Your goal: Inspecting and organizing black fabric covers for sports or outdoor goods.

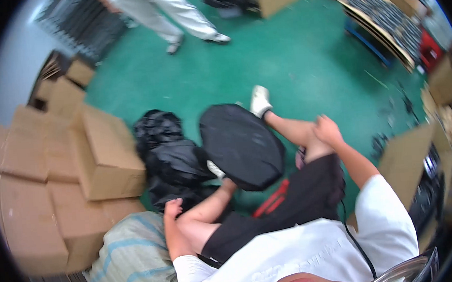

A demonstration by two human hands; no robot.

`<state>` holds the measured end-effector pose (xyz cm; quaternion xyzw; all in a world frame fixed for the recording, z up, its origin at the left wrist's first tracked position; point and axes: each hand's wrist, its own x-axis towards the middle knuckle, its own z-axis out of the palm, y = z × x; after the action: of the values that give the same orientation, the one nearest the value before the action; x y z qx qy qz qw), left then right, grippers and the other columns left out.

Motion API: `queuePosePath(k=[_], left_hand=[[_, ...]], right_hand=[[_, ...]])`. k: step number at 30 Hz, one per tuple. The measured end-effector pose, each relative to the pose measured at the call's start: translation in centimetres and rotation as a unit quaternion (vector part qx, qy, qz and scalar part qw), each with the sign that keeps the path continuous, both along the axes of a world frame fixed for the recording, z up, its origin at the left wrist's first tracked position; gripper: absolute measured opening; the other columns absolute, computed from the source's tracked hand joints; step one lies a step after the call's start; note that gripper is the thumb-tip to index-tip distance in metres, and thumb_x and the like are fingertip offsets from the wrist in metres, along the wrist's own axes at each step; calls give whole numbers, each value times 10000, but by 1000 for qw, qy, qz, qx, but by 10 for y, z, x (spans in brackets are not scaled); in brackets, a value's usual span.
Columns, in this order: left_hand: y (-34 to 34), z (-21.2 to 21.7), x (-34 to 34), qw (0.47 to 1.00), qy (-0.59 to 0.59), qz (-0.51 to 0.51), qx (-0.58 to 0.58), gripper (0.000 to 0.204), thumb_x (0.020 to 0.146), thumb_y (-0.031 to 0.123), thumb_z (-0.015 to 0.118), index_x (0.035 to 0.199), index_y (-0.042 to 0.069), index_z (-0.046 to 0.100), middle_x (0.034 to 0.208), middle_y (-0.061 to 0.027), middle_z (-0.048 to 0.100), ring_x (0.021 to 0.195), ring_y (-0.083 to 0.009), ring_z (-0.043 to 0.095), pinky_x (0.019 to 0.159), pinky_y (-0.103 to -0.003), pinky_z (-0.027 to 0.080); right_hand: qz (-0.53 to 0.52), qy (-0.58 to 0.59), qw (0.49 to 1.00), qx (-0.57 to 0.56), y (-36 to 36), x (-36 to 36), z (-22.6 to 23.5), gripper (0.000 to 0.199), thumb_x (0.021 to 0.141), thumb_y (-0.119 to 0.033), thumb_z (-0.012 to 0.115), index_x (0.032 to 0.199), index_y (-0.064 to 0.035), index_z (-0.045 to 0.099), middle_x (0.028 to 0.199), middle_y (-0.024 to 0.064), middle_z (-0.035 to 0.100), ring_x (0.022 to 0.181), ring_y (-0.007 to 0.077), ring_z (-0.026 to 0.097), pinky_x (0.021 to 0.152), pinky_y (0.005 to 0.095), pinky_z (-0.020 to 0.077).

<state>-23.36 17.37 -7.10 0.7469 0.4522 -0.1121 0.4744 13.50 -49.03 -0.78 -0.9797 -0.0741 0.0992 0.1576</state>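
Note:
I am sitting with both legs in view, in black shorts and a white shirt. My left hand lies on my left knee with the fingers curled and nothing visible in it, right beside a heap of black plastic bags. My right hand rests flat on my raised right knee, holding nothing. A black oval disc wrapped in dark film leans between my legs, against my left shin. Neither hand touches it. A red stool shows under my thighs.
Stacked cardboard boxes fill the left side, and a striped woven sack lies by my left hip. Another person in white trousers walks on the green floor at the top. Racks of dark parts and more boxes stand on the right.

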Motion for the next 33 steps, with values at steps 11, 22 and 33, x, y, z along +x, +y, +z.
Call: queuePosePath(k=[11, 22, 33], left_hand=[[-12, -9, 15, 999, 6, -33, -15, 317, 940, 270, 616, 699, 90, 515, 582, -57, 584, 426, -123, 512, 394, -255, 386], [-25, 10, 32, 995, 76, -53, -39, 170, 861, 132, 641, 739, 98, 528, 694, -57, 643, 526, -120, 573, 428, -248, 401], [-16, -3, 22, 997, 44, -62, -18, 268, 913, 220, 654, 722, 59, 556, 667, -66, 649, 504, -135, 587, 446, -274, 430]], right_hand=[[-65, -11, 998, 14, -20, -7, -5, 280, 800, -242, 539, 951, -33, 646, 1059, 186, 608, 1045, 364, 593, 920, 505, 454], [-71, 0, 997, 27, -19, -8, -6, 276, 792, -253, 558, 939, -39, 651, 1033, 188, 614, 1051, 364, 590, 939, 528, 438], [-74, 6, 997, 6, -15, -11, 2, 296, 795, -253, 564, 984, -49, 666, 1063, 177, 618, 1057, 341, 593, 952, 486, 446]])
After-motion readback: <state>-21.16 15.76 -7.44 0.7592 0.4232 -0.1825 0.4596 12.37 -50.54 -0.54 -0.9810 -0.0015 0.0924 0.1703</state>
